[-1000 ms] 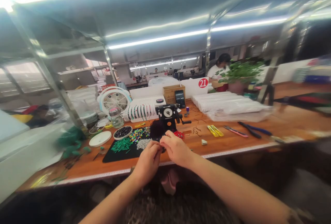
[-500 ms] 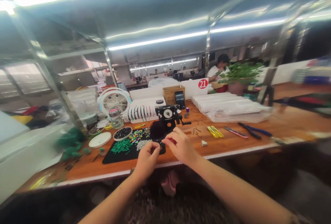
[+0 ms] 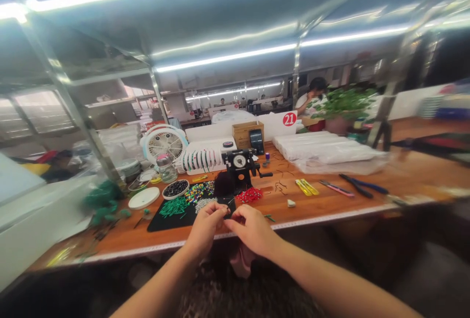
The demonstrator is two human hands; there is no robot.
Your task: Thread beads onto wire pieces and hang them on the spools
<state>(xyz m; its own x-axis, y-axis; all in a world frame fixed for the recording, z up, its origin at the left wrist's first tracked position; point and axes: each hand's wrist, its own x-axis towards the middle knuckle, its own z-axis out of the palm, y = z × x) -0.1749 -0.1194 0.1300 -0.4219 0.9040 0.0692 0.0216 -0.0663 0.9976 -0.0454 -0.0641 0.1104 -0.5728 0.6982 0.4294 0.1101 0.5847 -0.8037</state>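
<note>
Head view: your left hand (image 3: 205, 225) pinches tiny piece (image 3: 227, 210) near desk (image 3: 312, 207) edge; right hand (image 3: 253, 228) curls beside, its grip unclear. Red beads (image 3: 249, 195), green tubes (image 3: 174, 206) lie loose; piece's progress unreadable.

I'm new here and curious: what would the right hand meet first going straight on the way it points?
Most likely the left hand; the right hand points toward it, though whether they touch is unclear.

Dark piece (image 3: 228, 211) at left hand (image 3: 205, 224), too small to tell; 2 forearms (image 3: 156, 276) cut off below.
</note>
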